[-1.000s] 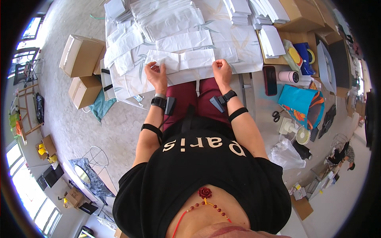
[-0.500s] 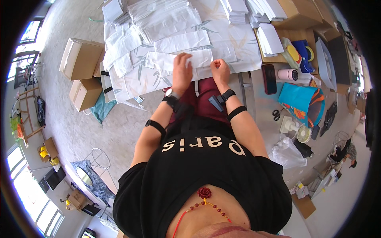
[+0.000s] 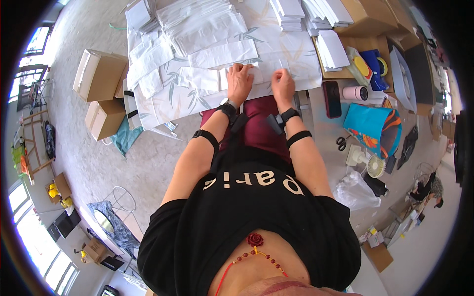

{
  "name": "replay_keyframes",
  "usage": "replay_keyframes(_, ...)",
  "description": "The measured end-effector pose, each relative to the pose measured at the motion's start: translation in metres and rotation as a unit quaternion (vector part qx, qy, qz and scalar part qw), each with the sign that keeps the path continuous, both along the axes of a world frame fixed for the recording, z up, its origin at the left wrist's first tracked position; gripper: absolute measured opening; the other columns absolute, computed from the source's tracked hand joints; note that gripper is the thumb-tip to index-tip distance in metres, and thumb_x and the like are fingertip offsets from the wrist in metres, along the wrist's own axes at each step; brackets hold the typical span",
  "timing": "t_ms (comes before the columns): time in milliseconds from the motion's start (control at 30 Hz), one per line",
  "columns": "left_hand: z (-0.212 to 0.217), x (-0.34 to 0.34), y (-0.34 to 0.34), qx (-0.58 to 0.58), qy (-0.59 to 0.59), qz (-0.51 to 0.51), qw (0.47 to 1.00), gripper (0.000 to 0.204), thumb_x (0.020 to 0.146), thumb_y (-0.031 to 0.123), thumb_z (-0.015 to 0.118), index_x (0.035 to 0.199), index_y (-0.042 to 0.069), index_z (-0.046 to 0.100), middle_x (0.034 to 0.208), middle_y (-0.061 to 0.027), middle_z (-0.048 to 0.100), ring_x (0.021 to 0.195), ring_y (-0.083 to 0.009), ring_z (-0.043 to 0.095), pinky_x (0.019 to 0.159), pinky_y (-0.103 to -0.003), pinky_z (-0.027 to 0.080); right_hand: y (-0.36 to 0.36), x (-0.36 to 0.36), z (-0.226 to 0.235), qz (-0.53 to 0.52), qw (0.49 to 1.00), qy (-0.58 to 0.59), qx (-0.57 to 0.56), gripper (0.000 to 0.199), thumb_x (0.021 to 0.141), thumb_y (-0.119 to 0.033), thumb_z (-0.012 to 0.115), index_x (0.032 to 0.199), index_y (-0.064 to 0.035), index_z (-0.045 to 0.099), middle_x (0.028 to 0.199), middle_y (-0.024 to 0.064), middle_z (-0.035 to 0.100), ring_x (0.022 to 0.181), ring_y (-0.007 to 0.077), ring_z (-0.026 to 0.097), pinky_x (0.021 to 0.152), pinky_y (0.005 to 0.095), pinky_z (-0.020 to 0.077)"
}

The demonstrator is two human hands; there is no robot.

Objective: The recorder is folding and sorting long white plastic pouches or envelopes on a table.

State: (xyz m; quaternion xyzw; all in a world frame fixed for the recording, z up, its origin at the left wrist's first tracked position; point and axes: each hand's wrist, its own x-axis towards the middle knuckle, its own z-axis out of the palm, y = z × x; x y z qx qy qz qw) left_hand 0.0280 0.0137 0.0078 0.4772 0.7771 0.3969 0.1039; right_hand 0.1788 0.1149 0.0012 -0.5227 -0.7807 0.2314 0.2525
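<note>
Your left hand (image 3: 240, 81) and right hand (image 3: 283, 85) lie close together, palms down, on a small white paper piece (image 3: 264, 71) at twelve o'clock from your lap, pinning it flat, it seems. More white sheets (image 3: 207, 79) sit at nine o'clock, within reach. A phone (image 3: 332, 98) lies at three o'clock.

Left hand (image 3: 240, 82) and right hand (image 3: 283, 84) lay flat, side by side, on white folded packet (image 3: 261, 74) at near edge of surface (image 3: 163, 101). White packets (image 3: 202, 27) stacked behind. Cardboard boxes (image 3: 98, 74) on floor at left; dark phone (image 3: 332, 98), scissors (image 3: 341, 143) at right.
</note>
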Motion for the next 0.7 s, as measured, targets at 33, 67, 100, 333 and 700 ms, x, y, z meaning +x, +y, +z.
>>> replay_keyframes(33,0.0,0.001,0.0,0.0,-0.002,0.002,1.0,0.038,0.085,0.015,0.075,0.122,0.015,0.071,0.113,-0.0132,0.06,0.11,-0.0347,0.055,0.098,-0.048,0.043,0.009,0.006,0.002,0.008,0.999,-0.01,0.049,0.027,0.087,-0.02,0.077,0.107,-0.0044,0.066,0.099,0.0146,0.069,0.096,0.0344,0.069,0.084,0.0445,0.0557)
replay_keyframes(67,0.001,0.002,0.0,0.0,-0.004,0.003,1.0,0.038,0.085,0.018,0.076,0.123,0.016,0.071,0.114,-0.0129,0.059,0.11,-0.034,0.055,0.098,-0.048,0.042,0.017,0.009,0.008,-0.003,0.997,-0.057,0.057,0.032,0.086,-0.02,0.078,0.11,-0.0038,0.064,0.103,0.0157,0.067,0.1,0.0356,0.067,0.085,0.0449,0.0558)
replay_keyframes(100,0.001,0.003,-0.001,0.001,0.008,0.004,1.0,0.04,0.083,0.018,0.078,0.122,0.016,0.071,0.113,-0.0122,0.059,0.109,-0.0335,0.055,0.096,-0.047,0.042,0.023,0.011,0.014,-0.013,0.992,-0.104,0.065,0.036,0.085,-0.02,0.079,0.113,-0.0033,0.063,0.107,0.0169,0.064,0.103,0.0368,0.065,0.086,0.0454,0.0559)
replay_keyframes(333,0.013,0.008,0.0,-0.051,0.037,-0.01,0.998,0.051,0.082,0.029,0.082,0.131,0.025,0.07,0.115,-0.0099,0.056,0.111,-0.031,0.053,0.099,-0.048,0.04,0.044,0.01,0.012,-0.021,0.986,-0.164,-0.004,0.03,0.085,-0.019,0.082,0.104,-0.0012,0.068,0.114,0.0214,0.061,0.109,0.0406,0.061,0.089,0.0483,0.0552)
replay_keyframes(700,0.017,0.009,-0.002,-0.079,0.069,-0.018,0.994,0.055,0.082,0.034,0.083,0.134,0.026,0.068,0.116,-0.0087,0.054,0.112,-0.0322,0.051,0.097,-0.047,0.04,0.056,0.016,0.001,0.002,0.994,0.048,-0.099,0.014,0.08,-0.011,0.079,0.089,-0.0036,0.071,0.095,0.0128,0.072,0.091,0.0291,0.068,0.08,0.0427,0.0541)
